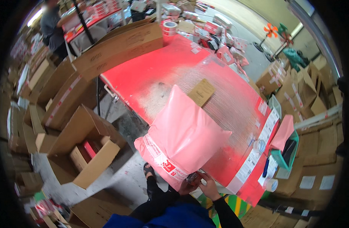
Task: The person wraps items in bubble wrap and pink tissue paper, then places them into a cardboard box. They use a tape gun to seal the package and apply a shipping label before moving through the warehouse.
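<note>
A puffy pink plastic mailing bag (188, 128) lies on the near end of the red worktable (134, 68), its lower edge overhanging. Along that edge runs a strip of white and red printed packing tape (165, 165). At the tape's right end is a small dark object (192, 178), too blurred to name. My left hand (187, 188), partly hidden by the bag, curls around this object. Close beside it is my right hand (209, 186), thumb and fingers bent towards the object and the bag's corner; whether it grips anything is unclear. A brown cardboard piece (201, 92) lies beyond the bag.
Clear tape roll (259, 146), label strip (248, 162) and green basket (288, 154) line the table's right side. An open carton (86, 148) is at left, a long carton (120, 48) along the far left edge. Parcels (217, 34) cover the floor beyond; a person (53, 25) stands far left.
</note>
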Demonstrator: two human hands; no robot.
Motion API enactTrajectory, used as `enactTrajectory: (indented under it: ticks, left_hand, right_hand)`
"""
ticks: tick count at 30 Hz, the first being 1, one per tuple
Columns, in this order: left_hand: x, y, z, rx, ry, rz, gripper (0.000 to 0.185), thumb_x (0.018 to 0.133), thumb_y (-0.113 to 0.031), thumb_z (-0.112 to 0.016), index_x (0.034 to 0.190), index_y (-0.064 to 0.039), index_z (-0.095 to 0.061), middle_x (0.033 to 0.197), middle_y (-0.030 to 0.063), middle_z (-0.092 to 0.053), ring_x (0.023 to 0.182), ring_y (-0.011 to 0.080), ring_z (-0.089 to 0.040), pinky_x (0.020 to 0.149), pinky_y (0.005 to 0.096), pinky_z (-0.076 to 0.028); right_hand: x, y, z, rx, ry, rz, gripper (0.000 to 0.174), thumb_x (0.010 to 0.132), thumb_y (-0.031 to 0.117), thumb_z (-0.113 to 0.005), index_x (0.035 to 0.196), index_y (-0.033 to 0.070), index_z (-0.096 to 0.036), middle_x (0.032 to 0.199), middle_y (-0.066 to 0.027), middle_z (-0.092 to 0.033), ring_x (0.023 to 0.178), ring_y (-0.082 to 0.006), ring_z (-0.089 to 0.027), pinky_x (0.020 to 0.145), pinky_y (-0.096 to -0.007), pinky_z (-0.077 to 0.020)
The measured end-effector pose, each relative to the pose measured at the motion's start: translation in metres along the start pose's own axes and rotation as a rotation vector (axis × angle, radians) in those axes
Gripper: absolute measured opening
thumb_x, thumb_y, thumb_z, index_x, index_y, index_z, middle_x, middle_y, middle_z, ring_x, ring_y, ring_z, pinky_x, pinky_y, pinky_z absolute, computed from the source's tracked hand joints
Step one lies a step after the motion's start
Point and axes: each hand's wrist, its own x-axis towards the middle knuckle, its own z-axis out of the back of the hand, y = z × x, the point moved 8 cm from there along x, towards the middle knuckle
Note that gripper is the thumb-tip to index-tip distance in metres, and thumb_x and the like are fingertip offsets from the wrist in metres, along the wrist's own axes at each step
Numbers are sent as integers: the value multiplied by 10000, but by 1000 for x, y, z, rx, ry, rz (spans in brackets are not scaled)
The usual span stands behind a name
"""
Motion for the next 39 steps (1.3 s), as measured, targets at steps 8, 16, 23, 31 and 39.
enactTrajectory:
  ticks: [8,16,23,31,39]
  left_hand:
    - [-26,-5,-10,63,-310,-74,456,1063,-326,-560,1473,-150,-464,1468,94,-501,1319,254,-521,1063,390,-494]
    - [-38,-55,38,405,-796,-73,461,938,-209,-688,1361,-93,-546,1271,148,-654,1208,285,-619,992,388,-515]
    - [-148,-329,16,1718,-1550,-370,436,857,-179,-733,1243,-40,-586,1157,178,-673,1047,286,-666,883,398,-540]
    - [-85,-240,-561,2549,-653,-1176,339,866,-16,-658,1204,-3,-646,1102,113,-694,995,207,-682,845,312,-562]
    - [-47,-13,-435,2978,220,-1029,426,730,-100,-734,1155,-120,-762,1187,62,-699,962,220,-670,751,312,-574]
  right_hand:
    - [166,296,49,-305,-169,924,195,907,171,-722,1062,55,-742,1153,-121,-733,1079,-352,-680,963,-482,-513]
    - [304,236,-22,-279,237,718,181,893,232,-668,885,82,-769,946,-72,-752,1055,-271,-663,1034,-419,-428]
    - [305,243,-36,-394,357,828,177,869,228,-664,921,128,-799,1037,-26,-757,1098,-227,-630,1056,-418,-397]
    - [304,215,-13,-313,270,770,207,876,250,-635,886,148,-816,1051,-9,-753,1147,-209,-615,1092,-421,-372]
    - [301,236,15,-202,-33,892,193,894,234,-637,925,114,-785,1014,-58,-745,1014,-246,-651,1030,-431,-445]
